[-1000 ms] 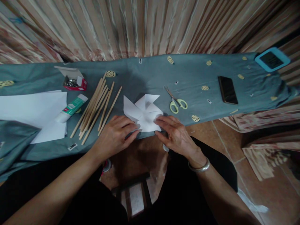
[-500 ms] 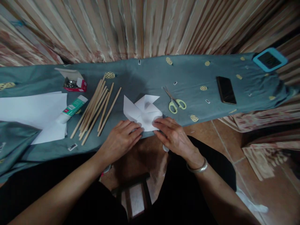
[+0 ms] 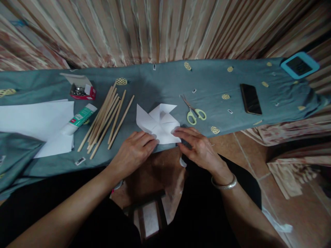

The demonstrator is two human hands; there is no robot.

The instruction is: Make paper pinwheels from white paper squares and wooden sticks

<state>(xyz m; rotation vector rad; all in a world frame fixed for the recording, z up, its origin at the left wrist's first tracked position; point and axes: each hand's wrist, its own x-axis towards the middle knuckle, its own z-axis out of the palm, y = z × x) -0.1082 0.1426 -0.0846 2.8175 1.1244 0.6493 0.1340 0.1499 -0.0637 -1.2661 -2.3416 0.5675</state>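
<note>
A folded white paper pinwheel [image 3: 160, 126] lies on the cloth-covered tabletop [image 3: 168, 82], at its near edge, between the two hands; its points flare toward 10 and 1 o'clock. The left hand [image 3: 138, 148] is at its 8 o'clock, fingers curled together with their tips at the paper's near edge; whether thumb and fingers pinch it, I cannot tell. The right hand [image 3: 196, 144] is at 4 o'clock, fingertips resting on the paper, thumb spread apart from them near the corner; a silvery bracelet [image 3: 226, 186] circles that wrist.

At about 2 to 3 o'clock, just beside the pinwheel, lie scissors [image 3: 190, 109] with pale green handles, blades toward 11; at 9 o'clock, wooden sticks [image 3: 102, 117] lie in a loose bundle; beyond them a green-and-white tube [image 3: 80, 118] rests partly on white sheets [image 3: 33, 119]; toward 10 o'clock a red box [image 3: 91, 94] stands open on small shiny pieces [image 3: 79, 91]. Well apart, near 3 o'clock, lies a dark phone [image 3: 250, 99]; farther out, a blue-framed device [image 3: 300, 65]; at 12 o'clock hangs a pleated curtain [image 3: 165, 31].
</note>
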